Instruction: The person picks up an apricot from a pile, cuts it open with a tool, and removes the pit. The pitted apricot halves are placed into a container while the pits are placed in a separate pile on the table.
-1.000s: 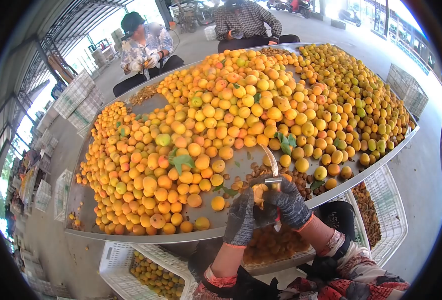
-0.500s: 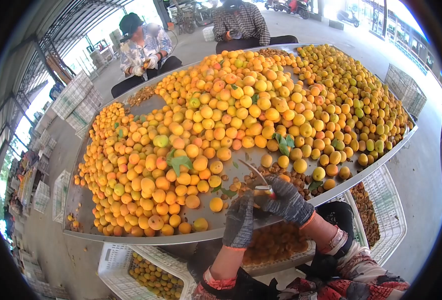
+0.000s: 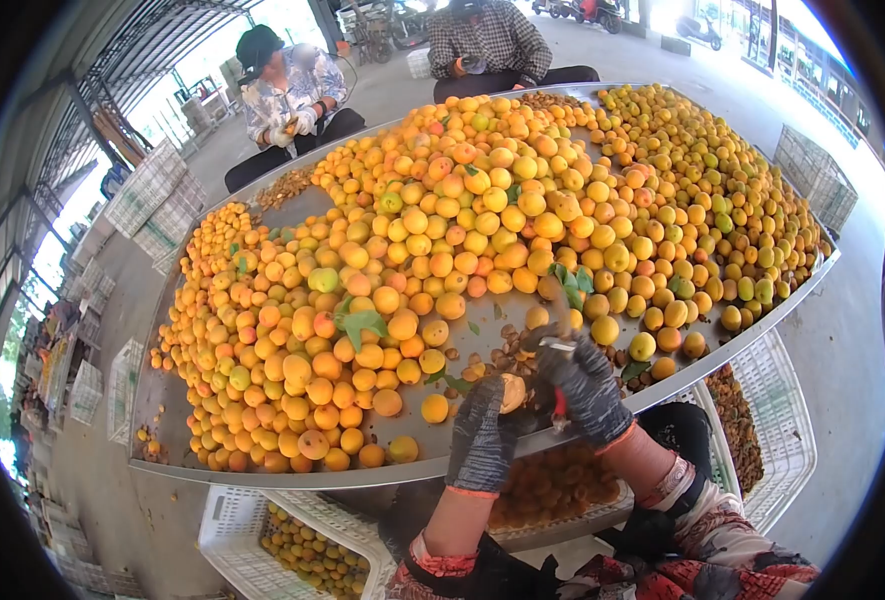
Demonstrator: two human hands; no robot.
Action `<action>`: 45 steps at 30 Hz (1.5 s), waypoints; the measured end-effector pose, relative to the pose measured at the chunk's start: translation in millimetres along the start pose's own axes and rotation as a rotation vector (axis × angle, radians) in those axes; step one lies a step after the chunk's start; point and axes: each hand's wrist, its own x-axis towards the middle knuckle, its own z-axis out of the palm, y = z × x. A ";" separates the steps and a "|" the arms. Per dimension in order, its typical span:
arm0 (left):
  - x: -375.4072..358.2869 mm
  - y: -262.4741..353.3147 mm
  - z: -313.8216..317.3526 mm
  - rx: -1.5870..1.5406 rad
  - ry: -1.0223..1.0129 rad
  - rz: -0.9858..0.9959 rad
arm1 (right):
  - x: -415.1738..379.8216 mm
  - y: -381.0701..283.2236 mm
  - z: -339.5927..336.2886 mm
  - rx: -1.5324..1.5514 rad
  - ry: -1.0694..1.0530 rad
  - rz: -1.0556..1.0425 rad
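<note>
Both my hands wear dark grey knit gloves at the near edge of a big metal table (image 3: 262, 472). My left hand (image 3: 481, 432) holds an opened apricot (image 3: 510, 392) with its pale flesh showing. My right hand (image 3: 584, 388) grips a small knife (image 3: 560, 340) with a red handle, its curved blade pointing up and away over the table. The two hands touch just above the table's rim. A heap of orange and yellow apricots (image 3: 462, 230) covers most of the table. Brown pits (image 3: 507, 355) lie on the metal right by my hands.
White plastic crates stand below the table edge: one with whole apricots (image 3: 302, 550), one with cut halves (image 3: 547, 490), one with pits (image 3: 737, 410). Two seated people (image 3: 292, 95) (image 3: 492, 45) work at the far side. Stacked empty crates (image 3: 152, 200) line the left; another (image 3: 812, 180) stands at the right.
My hands drew together and the apricot now shows opened in my left hand. The knife blade swung from pointing left to pointing up and away.
</note>
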 end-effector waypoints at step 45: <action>-0.5 7.0 20.7 0.257 0.187 -0.026 | 21.9 5.8 40.4 -0.244 0.023 -0.574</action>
